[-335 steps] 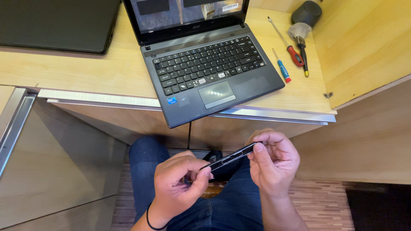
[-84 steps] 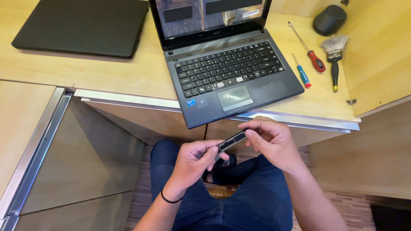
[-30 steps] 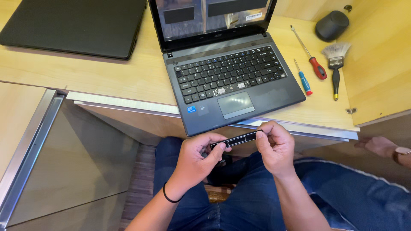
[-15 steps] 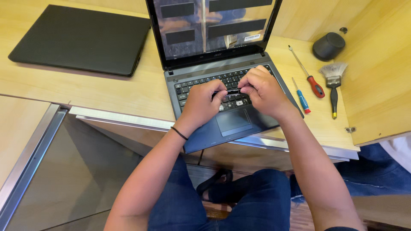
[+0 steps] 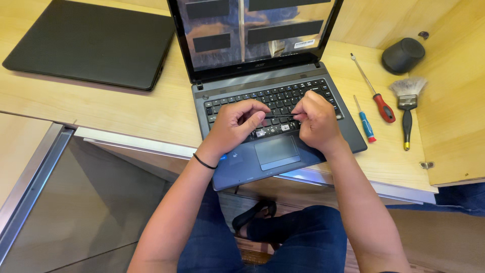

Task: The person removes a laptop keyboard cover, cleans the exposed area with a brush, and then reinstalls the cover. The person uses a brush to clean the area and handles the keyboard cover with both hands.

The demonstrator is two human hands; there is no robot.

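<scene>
While both hands hover over the open laptop (image 5: 283,146), they pinch a thin black strip (image 5: 279,116) between them. Left hand (image 5: 235,121) has fingertips closed on its 9 o'clock end; right hand (image 5: 313,119) is closed on the 3 o'clock end. Strip's long axis runs 9 to 3, just above the keyboard's (image 5: 275,101) lower rows, equally near each hand. Screwdrivers (image 5: 376,101) and brush (image 5: 406,108) lie at 3 o'clock, a closed laptop (image 5: 91,43) at 10.

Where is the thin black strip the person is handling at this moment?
In the head view the thin black strip spans between the left hand and right hand, just above the open laptop's keyboard, left of the screwdrivers.
</scene>
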